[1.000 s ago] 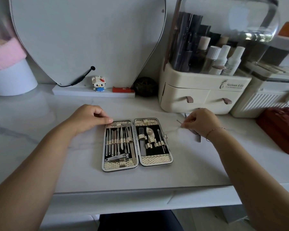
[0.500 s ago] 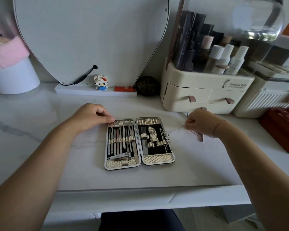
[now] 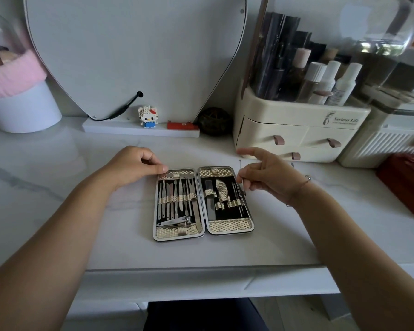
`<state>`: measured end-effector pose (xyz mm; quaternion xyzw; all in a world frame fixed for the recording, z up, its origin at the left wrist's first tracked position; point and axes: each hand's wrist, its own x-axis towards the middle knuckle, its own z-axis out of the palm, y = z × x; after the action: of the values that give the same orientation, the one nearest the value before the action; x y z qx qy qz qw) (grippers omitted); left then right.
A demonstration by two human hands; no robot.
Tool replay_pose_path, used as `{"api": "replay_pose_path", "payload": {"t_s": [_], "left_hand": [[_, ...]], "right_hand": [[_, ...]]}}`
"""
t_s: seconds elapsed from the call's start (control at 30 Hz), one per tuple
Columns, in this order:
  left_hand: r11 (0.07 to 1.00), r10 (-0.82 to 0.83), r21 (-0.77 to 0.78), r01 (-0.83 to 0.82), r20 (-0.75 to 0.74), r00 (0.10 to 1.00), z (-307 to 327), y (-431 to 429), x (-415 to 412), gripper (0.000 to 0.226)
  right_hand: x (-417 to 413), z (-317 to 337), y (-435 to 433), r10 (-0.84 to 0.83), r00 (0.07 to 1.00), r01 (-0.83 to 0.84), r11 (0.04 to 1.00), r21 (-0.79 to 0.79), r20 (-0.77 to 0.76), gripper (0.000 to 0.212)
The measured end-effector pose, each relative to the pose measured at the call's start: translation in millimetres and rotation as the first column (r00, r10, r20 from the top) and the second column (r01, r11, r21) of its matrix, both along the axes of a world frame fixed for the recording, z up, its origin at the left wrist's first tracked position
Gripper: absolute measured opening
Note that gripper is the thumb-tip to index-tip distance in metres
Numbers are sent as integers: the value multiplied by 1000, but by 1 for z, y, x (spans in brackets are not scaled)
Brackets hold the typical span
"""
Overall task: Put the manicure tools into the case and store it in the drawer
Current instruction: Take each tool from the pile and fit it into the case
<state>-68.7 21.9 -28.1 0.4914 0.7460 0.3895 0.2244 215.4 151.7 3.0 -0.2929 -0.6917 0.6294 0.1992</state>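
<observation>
The manicure case [image 3: 227, 226] lies open flat on the white marble tabletop, both halves lined black with gold straps and filled with several metal tools. My left hand [image 3: 135, 164] rests curled at the case's top left corner, its thumb touching the rim. My right hand [image 3: 264, 174] hovers at the top right corner of the case, pinching a thin metal tool [image 3: 241, 173] between thumb and fingers, its tip pointing up and its lower end over the case's right edge.
A cream cosmetic organiser [image 3: 294, 120] with small drawers and pink pulls stands behind my right hand. A heart-shaped mirror [image 3: 134, 51], a toy figure [image 3: 148, 116] and a dark ball [image 3: 214, 121] stand at the back. A red pouch [image 3: 406, 182] lies at the right.
My right hand has lifted the thin tool off the tabletop and carried it left to the case's right edge. My left hand stayed at the case's corner.
</observation>
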Motion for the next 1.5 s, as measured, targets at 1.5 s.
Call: {"api": "replay_pose_path", "payload": {"t_s": [1.5], "left_hand": [[1000,14,1,-14,-14,1000,1,0,2,12]], "right_hand": [[62,8,39,-542,813,291,695,658,213,7]]}}
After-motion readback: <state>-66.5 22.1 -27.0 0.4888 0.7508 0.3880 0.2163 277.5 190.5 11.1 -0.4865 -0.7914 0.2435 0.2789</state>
